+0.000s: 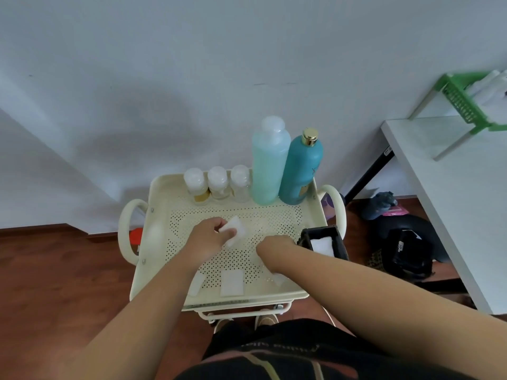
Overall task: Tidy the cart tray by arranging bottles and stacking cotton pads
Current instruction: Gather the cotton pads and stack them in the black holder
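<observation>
The cream perforated cart tray carries a row of bottles along its far edge: three small clear bottles, a tall pale green bottle and a teal bottle with a gold cap. My left hand grips white cotton pads above the tray's middle. My right hand rests palm down on the tray beside a black box holding white pads; what its fingers hold is hidden. Loose pads lie near the front edge, one in the centre, one partly under my left forearm.
A white table stands to the right with a green rack on it. Dark bags lie on the wooden floor under the table. A wall is close behind the cart. Cart handles stick out on both sides.
</observation>
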